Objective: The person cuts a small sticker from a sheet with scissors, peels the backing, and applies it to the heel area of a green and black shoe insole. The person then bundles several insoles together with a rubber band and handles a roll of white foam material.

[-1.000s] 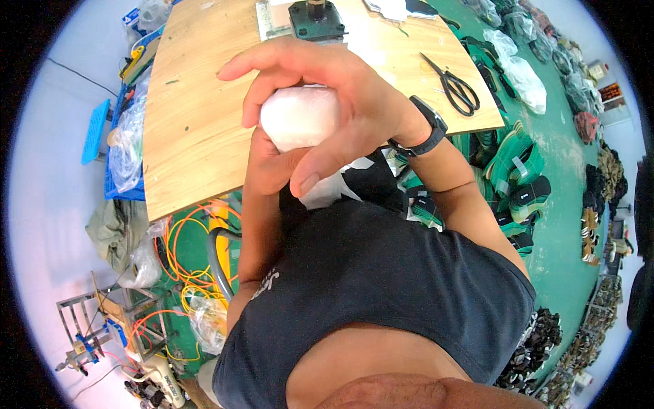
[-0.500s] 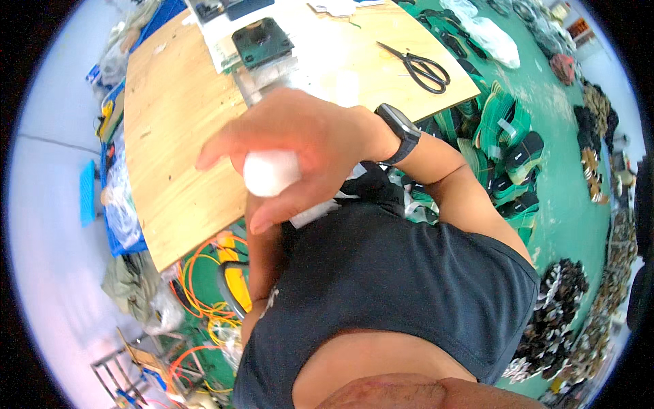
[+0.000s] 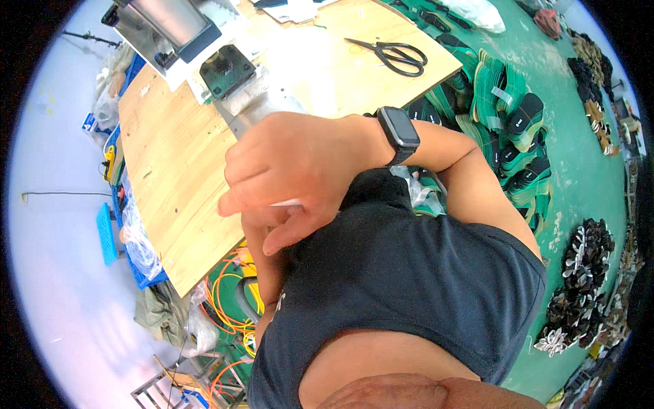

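Observation:
My right hand (image 3: 286,167), with a black smartwatch (image 3: 398,135) on its wrist, is in front of my chest with its fingers curled. A sliver of a small white object (image 3: 287,203) shows between thumb and fingers; its kind cannot be made out. Directly below it is my left hand (image 3: 264,217), almost wholly covered by the right, so its fingers cannot be read. Both hands are over the near edge of the wooden table (image 3: 170,184). Beyond them lies a dark square plate (image 3: 227,71) beside a shiny metal piece (image 3: 255,102).
Black-handled scissors (image 3: 402,60) lie on the table's right part. A metal machine (image 3: 170,27) stands at the far left. Stacks of green-and-black insole-shaped pieces (image 3: 501,88) cover the floor at right. Orange and yellow hoses (image 3: 228,310) run beneath the table.
My right hand has turned its back upward and moved slightly down, hiding most of the white object. The view has shifted, bringing the metal machine into sight.

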A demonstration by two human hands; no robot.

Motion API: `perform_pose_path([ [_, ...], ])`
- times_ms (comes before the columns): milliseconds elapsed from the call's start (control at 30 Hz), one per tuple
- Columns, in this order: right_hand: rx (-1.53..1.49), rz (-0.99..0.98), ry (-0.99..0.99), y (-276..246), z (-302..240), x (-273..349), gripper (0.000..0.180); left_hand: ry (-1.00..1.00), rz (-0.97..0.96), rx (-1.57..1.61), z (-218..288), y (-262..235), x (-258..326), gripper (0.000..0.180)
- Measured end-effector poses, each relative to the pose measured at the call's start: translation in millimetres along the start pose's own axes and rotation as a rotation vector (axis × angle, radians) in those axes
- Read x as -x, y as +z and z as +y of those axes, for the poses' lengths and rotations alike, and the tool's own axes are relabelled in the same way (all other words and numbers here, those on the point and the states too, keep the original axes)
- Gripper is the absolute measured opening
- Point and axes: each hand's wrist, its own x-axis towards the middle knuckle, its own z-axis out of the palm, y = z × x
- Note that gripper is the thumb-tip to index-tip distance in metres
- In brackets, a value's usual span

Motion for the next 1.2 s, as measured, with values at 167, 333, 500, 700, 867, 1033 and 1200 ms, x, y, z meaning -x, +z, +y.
perform_pose_path([
  [167,0.060,-0.060,0.037,-12.5,0.5,4.1,0.036,-0.018,-0.053,-0.009,2.3,10.0,-13.9,0.045],
  [333,-0.105,0.091,0.050,-18.9,1.0,15.0,0.030,-0.061,-0.138,-0.018,-5.3,20.6,-23.4,0.043],
  [500,-0.206,0.049,0.130,-38.6,4.0,22.0,0.030,-0.067,-0.276,-0.023,-17.1,28.5,-49.6,0.041],
  [700,0.273,0.350,0.747,-129.9,142.3,77.6,0.022,-0.144,-0.121,0.048,-19.1,25.0,-57.1,0.033],
  [867,0.648,0.074,1.004,-198.2,277.0,215.0,0.019,-0.139,-0.100,-0.046,-23.3,13.3,-53.3,0.022],
  [1033,0.744,-0.016,0.951,-178.6,308.7,255.8,0.017,0.134,-0.234,-0.202,-36.9,13.6,-64.3,0.031],
  [1200,0.776,-0.037,0.885,-171.2,315.6,254.8,0.017,-0.106,-0.261,0.091,-39.9,6.7,-47.7,0.034],
])
